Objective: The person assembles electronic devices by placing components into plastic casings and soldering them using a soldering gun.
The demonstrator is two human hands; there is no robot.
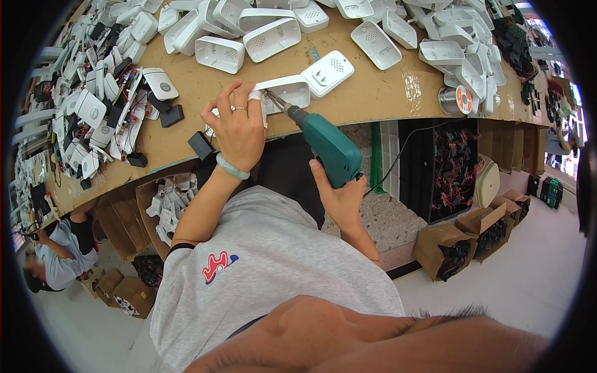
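Note:
My right hand (pixel 342 196) is wrapped round the rear of a green electric drill (pixel 329 149), which slants up to the left. Its bit reaches into an open white plastic casing (pixel 292 93) near the table's front edge. At the casing's left end my left hand (pixel 241 132) grips it, thumb side and fingertips partly hidden behind small white pieces. Touching the casing on the right is a white cover (pixel 329 73) with plug prongs and a patch of round holes. Whether the bit sits on a screw is too small to tell.
White open casings (pixel 272 40) lie across the table's (pixel 385 93) far side. Wired white units and black blocks (pixel 171 115) pile up at left. A solder wire spool (pixel 455 99) stands at right. Below are cardboard boxes (pixel 435 245) and a black cord (pixel 404 152). Another person (pixel 62 255) works far left.

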